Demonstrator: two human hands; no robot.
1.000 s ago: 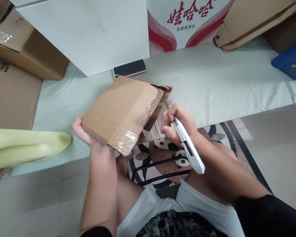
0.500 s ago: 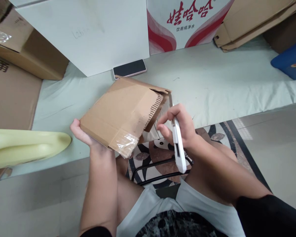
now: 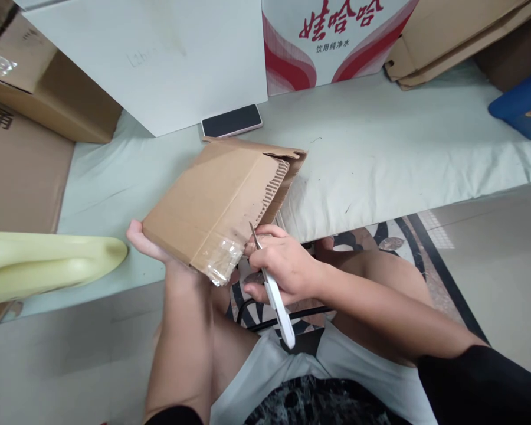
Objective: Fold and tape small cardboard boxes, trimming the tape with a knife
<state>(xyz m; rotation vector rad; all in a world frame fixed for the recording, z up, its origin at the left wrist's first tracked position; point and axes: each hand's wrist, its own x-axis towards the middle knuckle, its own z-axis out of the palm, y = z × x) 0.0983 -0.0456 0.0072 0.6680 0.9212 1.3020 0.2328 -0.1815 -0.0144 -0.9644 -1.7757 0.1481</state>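
Observation:
My left hand (image 3: 153, 248) grips a brown cardboard box (image 3: 207, 200) from beneath its left corner and holds it tilted; the fingers under it are hidden. The box's right end gapes, with a torn edge showing corrugation. Clear tape (image 3: 223, 257) covers its near corner. In my right hand (image 3: 287, 262) is a white utility knife (image 3: 278, 307), its blade out and pointing up and away from me. That hand is closed around the knife, right beside the box's torn edge, with its fingertips close to the taped corner. Whether those fingertips touch the cardboard I cannot tell.
A phone (image 3: 232, 121) lies on the pale cloth-covered surface (image 3: 371, 153) beyond the box. White cartons (image 3: 159, 65) stand behind it. Brown cartons (image 3: 71, 94) and a pale yellow object (image 3: 53, 262) are at left. Folded cardboard (image 3: 451, 41) and a blue container (image 3: 524, 109) sit at right.
My right hand, with the utility knife, has moved left and toward me, from beside the gaping end to near the taped corner. The box has shifted only slightly in my left hand.

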